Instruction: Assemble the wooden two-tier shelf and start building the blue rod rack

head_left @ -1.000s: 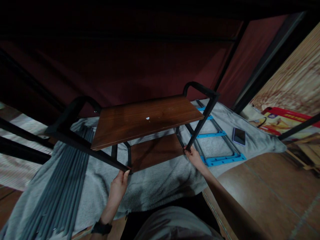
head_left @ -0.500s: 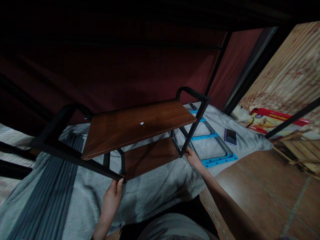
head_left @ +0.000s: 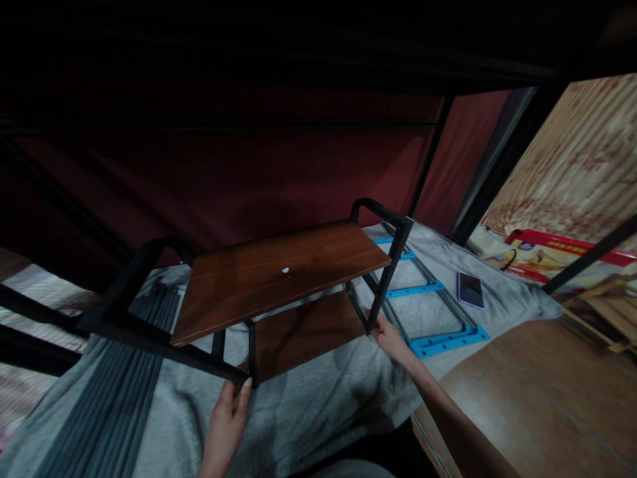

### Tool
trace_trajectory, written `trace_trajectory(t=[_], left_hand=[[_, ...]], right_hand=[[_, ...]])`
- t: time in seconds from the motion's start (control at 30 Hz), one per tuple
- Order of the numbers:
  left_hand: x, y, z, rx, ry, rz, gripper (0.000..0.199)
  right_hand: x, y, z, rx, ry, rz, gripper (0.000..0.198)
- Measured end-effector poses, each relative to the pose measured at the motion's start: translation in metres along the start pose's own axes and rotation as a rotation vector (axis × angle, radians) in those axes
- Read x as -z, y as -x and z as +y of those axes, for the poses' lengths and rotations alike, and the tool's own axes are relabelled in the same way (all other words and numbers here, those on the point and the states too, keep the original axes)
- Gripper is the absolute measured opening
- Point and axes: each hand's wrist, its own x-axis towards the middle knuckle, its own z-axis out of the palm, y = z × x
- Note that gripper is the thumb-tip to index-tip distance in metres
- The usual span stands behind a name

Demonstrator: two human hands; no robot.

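Two hands are at a small shelf (head_left: 271, 292) with a brown top board, a brown lower board (head_left: 308, 328) and a black frame. The left hand (head_left: 226, 415) is closed around the near bottom corner on its side, with its thumb on the black bar. The right hand (head_left: 389, 340) touches the other near bottom corner, but the fingertips go behind the bar, so I cannot tell how tight it holds. The shelf sits just past both hands, with the boards between them (I cannot tell if its feet touch the blanket (head_left: 318, 398)).

The step in hand looks like steadying or placing the shelf by its two low corners. To me, a good move from here calls for both hands to work together, low and level, so that one end does not tip.

Past the grip, the dark red wall (head_left: 279, 179) is behind the shelf, so pushing that way may bump it. Outside the left hand, grey rods (head_left: 114, 392) lie partly behind the frame in this view. Outside the right hand, a blue and grey rack (head_left: 442, 342) lies near, with a phone (head_left: 470, 290) farther out. On the near side, soft blanket runs from the hands toward the person, which looks like the easier way to slide
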Motion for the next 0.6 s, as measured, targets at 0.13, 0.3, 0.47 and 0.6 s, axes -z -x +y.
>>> trace_trajectory(t=[0.13, 0.3, 0.47, 0.6], left_hand=[[-0.002, 0.001, -0.003, 0.001, 0.022, -0.01, 0.053], [-0.004, 0.001, 0.003, -0.018, 0.019, -0.014, 0.058], [-0.003, 0.0, 0.009, 0.006, 0.055, -0.021, 0.065], [-0.001, 0.001, 0.007, 0.032, 0.081, -0.026, 0.074]], right_hand=[[-0.001, -0.001, 0.004, -0.01, 0.002, -0.012, 0.06], [0.0, -0.001, -0.001, 0.026, 0.005, -0.018, 0.056], [0.001, 0.002, -0.005, 0.014, -0.012, -0.014, 0.051], [0.001, 0.003, -0.004, 0.021, -0.055, -0.037, 0.053]])
